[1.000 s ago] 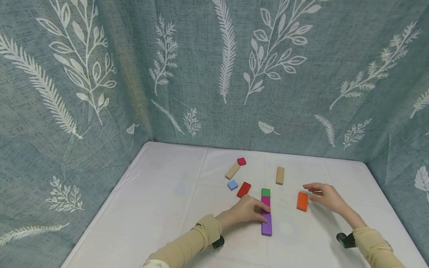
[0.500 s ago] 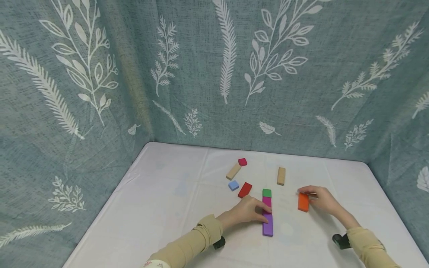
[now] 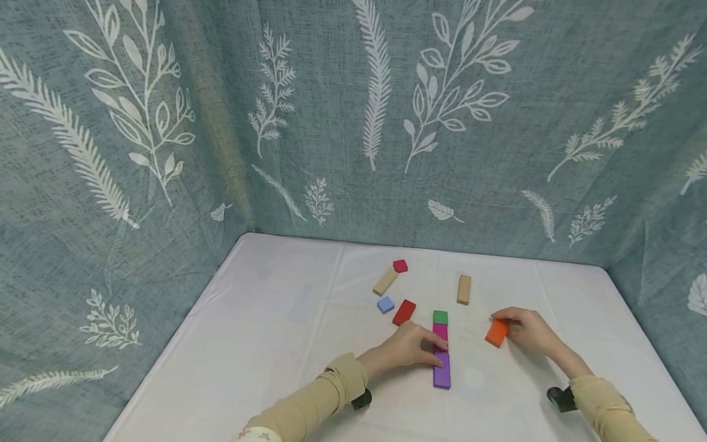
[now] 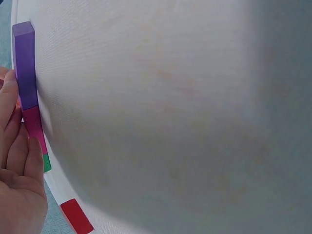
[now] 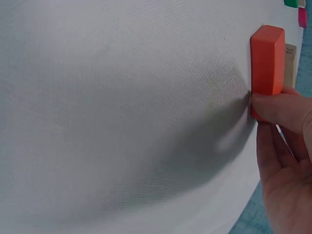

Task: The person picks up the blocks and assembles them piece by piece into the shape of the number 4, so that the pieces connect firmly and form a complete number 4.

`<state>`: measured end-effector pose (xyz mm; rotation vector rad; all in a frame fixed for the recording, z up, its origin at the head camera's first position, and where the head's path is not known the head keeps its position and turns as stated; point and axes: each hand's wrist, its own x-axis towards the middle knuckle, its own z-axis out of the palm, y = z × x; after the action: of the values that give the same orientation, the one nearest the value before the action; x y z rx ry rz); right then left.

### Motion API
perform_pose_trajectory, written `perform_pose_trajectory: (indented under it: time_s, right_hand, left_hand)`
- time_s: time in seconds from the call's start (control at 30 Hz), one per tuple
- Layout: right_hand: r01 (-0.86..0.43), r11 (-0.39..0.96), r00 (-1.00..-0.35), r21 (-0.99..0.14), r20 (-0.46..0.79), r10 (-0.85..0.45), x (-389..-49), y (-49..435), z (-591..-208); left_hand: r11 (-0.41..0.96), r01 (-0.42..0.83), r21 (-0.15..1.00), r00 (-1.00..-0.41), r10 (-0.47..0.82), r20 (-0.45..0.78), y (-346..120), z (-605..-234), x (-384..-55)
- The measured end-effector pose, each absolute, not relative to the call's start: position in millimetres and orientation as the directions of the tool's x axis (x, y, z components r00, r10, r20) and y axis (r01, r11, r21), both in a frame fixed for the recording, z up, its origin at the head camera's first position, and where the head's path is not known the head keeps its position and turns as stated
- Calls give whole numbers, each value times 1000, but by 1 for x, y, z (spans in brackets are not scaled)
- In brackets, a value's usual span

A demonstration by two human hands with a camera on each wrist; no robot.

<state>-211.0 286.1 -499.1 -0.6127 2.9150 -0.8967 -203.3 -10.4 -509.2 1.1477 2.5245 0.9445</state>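
Note:
In the head view, my left hand [image 3: 411, 345] holds the near purple block [image 3: 441, 371] at its joint with the magenta block [image 3: 440, 331]. The thumb lies by the purple side and the index finger reaches across the joint. A green block [image 3: 440, 317] continues this straight row at its far end. To the right, my right hand [image 3: 533, 331] pinches an orange block [image 3: 496, 333] by its far end. That block is slightly turned. In the right wrist view, the thumb presses on the orange block [image 5: 267, 63], while the fingertips behind it are partly hidden.
Left of the row lie a red block [image 3: 404, 312], a light blue block [image 3: 385, 304], a plain wooden block [image 3: 385, 282] and a small crimson block [image 3: 400, 266]. Another wooden block [image 3: 464, 289] lies beyond the row. A patterned curtain [image 3: 342, 123] surrounds the white table [image 3: 287, 288].
My right hand has come leftward to the orange block and gripped it. The block has turned, its near end swinging left. My left hand and the row have stayed in place.

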Motion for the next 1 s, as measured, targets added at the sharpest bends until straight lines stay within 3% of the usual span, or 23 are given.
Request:
perform_pose_trajectory:
  time_s: [0.43, 1.0]
  right_hand:
    - [-284, 778, -954, -560, 86, -287, -208, 290, -508]
    - [-289, 730, -953, -620, 115, -280, -208, 294, -485]
  left_hand:
    - [501, 586, 637, -683, 728, 57, -10, -511, -204]
    - [493, 610, 620, -672, 736, 77, -11, -512, -204]
